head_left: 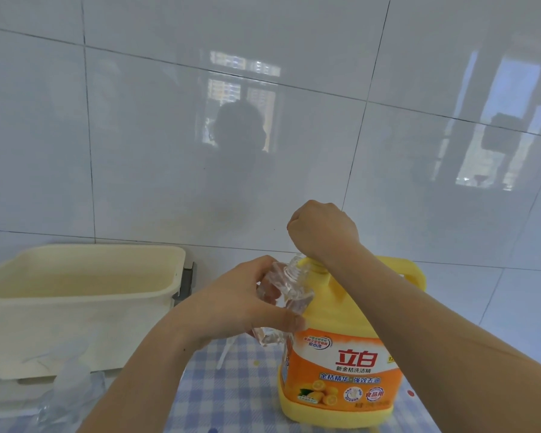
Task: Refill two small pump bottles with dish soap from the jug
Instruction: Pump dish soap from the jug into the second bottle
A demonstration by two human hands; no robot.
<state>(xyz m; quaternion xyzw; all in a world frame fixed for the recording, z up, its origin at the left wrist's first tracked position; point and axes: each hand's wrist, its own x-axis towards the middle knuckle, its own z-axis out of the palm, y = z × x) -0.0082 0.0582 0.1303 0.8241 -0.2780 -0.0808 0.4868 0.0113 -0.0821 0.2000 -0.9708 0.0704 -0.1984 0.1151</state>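
Jug looks heavy; take its handle at 2 o'clock. Left hand grips the light, slick bottle; right hand is fisted, hold unclear.

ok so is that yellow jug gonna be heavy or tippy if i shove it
Probably heavy: the jug dwarfs the clear bottle, though its opaque wall hides the fill. Its broad, squat base likely resists tipping. It stands on a checked cloth, so a shove may drag the cloth; lifting by the handle seems safer.
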